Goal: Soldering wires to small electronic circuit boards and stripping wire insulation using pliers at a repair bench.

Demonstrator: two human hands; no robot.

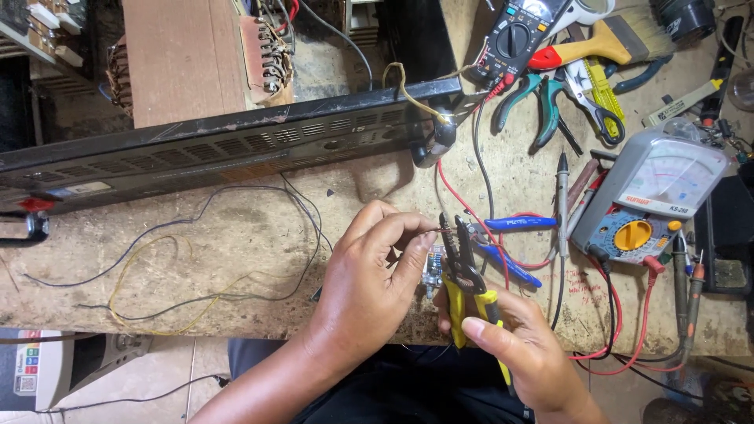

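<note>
My left hand pinches a thin wire end between thumb and forefinger, close to a small circuit board half hidden behind the fingers. My right hand grips the yellow handles of a wire stripper. Its black jaws point up and meet the wire tip held by my left hand. Both hands are over the near edge of a worn wooden workbench.
A long black metal chassis lies across the bench behind my hands. Loose black and yellow wires trail left. Right of me are an analogue multimeter, a digital multimeter, blue-handled pliers, teal pliers, a paintbrush and red leads.
</note>
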